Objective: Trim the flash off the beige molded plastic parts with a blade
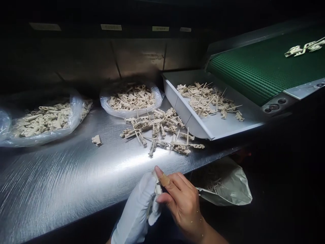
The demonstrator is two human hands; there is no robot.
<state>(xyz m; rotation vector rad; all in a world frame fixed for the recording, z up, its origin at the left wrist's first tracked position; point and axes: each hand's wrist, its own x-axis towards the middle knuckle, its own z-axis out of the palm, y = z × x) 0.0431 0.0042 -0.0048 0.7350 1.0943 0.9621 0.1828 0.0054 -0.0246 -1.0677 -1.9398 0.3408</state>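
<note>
Near the table's front edge, my left hand (pixel 139 206) in a white cloth glove is closed on a small beige plastic part (pixel 158 190), mostly hidden by the fingers. My bare right hand (pixel 181 200) grips the same part from the right, index finger on top and thumb lower down. A tan bandage or tape (pixel 165 180) wraps that index finger. Beige specks cling to the right hand and wrist. Beyond both hands lies a loose pile of beige moulded parts (pixel 157 127), several with thin sticks attached. One single part (pixel 96 140) lies apart to the left.
Two clear plastic bags (pixel 74 112) (pixel 105 106) of beige parts stand on the metal table (pixel 76 183). A grey-white tray (pixel 189 118) holds more stick-bearing parts below a green conveyor belt (pixel 256 73), which carries some parts (pixel 294 51). Under the table edge hangs a bag (pixel 237 184) with thin sticks.
</note>
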